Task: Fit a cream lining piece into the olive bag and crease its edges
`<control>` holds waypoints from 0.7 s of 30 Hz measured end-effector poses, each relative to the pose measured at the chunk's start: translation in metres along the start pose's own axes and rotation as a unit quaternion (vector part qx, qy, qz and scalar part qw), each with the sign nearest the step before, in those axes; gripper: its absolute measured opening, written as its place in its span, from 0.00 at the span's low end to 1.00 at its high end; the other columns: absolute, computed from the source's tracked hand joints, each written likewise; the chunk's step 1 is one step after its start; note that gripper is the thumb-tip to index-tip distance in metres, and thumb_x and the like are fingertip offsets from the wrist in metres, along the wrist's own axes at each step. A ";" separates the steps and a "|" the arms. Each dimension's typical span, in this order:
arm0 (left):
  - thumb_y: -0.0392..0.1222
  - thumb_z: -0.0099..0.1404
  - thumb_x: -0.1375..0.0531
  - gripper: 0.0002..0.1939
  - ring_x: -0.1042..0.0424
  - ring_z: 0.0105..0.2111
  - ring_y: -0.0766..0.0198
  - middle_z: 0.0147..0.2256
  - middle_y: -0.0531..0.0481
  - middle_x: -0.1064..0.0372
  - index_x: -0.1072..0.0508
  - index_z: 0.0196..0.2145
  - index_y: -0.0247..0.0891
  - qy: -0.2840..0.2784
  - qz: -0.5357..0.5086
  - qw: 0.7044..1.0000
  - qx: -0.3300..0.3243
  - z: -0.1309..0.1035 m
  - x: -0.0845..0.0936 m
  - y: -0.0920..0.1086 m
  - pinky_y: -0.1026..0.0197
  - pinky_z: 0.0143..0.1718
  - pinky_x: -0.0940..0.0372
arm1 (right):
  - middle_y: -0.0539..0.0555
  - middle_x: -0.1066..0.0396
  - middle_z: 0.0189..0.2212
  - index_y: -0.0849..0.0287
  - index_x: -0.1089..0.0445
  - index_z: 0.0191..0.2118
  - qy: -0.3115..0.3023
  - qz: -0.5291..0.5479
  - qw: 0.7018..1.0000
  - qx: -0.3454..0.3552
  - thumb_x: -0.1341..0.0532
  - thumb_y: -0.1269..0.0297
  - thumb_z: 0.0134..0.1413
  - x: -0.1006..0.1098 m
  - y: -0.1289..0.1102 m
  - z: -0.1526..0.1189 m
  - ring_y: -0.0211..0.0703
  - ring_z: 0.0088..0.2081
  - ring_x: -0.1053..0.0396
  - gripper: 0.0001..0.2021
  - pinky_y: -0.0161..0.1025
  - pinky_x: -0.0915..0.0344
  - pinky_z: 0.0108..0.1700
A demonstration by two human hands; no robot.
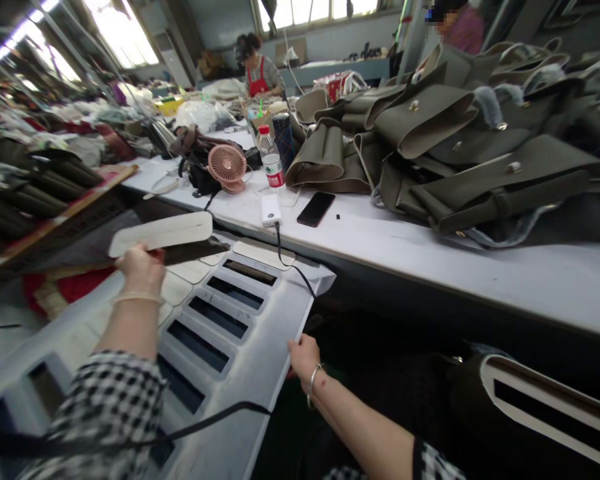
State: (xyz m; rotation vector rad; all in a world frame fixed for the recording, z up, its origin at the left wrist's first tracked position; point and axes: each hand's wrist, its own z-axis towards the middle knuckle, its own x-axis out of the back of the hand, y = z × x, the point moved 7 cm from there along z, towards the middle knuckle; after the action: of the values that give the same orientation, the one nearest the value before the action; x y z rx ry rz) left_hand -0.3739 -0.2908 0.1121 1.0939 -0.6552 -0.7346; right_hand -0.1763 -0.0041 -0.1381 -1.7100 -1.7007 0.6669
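Two hands grasp: the left hand (143, 268), a pale strip (164, 233) above the slotted tray (267, 333); the right hand (305, 360), that tray's edge. On the counter (405, 257) beyond, lettering on a bottle (271, 160) is too small to read; white surface shows between phone (316, 209) and near edge.

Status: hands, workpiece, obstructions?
Left hand holding pale round-ended panel. Right hand gripping slotted plastic crate by edge. Black strap across crate; black cable over far corner.

Left hand (143, 270) holds a pale panel (163, 233); right hand (305, 360) grips a slotted frame (270, 327) by its edge
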 end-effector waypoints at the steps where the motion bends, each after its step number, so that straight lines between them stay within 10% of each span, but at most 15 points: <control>1: 0.31 0.63 0.47 0.12 0.36 0.20 0.76 0.22 0.63 0.45 0.49 0.27 0.39 0.014 -0.015 1.000 0.002 0.008 0.013 0.008 0.69 0.23 0.44 | 0.53 0.27 0.37 0.64 0.30 0.45 -0.004 -0.003 1.000 -0.007 0.42 0.59 0.65 0.001 0.001 -0.001 0.37 0.32 0.28 0.13 0.37 0.28 0.34; 7: 0.37 0.57 0.36 0.11 0.27 0.33 0.71 0.34 0.63 0.30 0.36 0.35 0.41 -0.039 -0.136 0.990 -0.021 -0.044 0.030 0.059 0.71 0.22 0.40 | 0.52 0.28 0.27 0.66 0.28 0.37 -0.059 -0.055 0.996 0.024 0.43 0.63 0.64 0.021 -0.016 -0.020 0.38 0.25 0.29 0.11 0.38 0.29 0.29; 12: 0.41 0.55 0.33 0.17 0.32 0.19 0.71 0.28 0.60 0.30 0.35 0.38 0.39 -0.120 -0.129 0.984 0.014 -0.137 -0.025 0.062 0.72 0.12 0.40 | 0.55 0.25 0.41 0.59 0.28 0.45 0.031 -0.078 0.969 0.233 0.43 0.63 0.61 0.095 -0.082 -0.088 0.47 0.44 0.28 0.10 0.43 0.33 0.50; 16: 0.43 0.56 0.33 0.19 0.31 0.16 0.65 0.27 0.56 0.29 0.37 0.41 0.41 -0.255 -0.102 0.961 0.013 -0.210 -0.091 0.091 0.65 0.13 0.32 | 0.61 0.35 0.58 0.62 0.39 0.60 0.183 -0.167 0.842 0.479 0.36 0.61 0.56 0.147 -0.159 -0.170 0.51 0.59 0.39 0.27 0.47 0.42 0.62; 21: 0.43 0.61 0.36 0.19 0.25 0.27 0.61 0.35 0.53 0.26 0.36 0.47 0.43 -0.401 -0.178 0.898 0.024 -0.300 -0.150 0.150 0.62 0.23 0.27 | 0.64 0.37 0.57 0.67 0.47 0.63 0.251 -0.293 0.776 0.498 0.29 0.60 0.46 0.188 -0.179 -0.217 0.54 0.57 0.38 0.42 0.48 0.37 0.60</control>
State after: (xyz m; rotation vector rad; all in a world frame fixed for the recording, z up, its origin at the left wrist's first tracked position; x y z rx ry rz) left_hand -0.2003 0.0323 0.1400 0.9409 -1.1860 -1.5296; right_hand -0.1314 0.1604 0.1544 -0.4738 -1.0416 0.5628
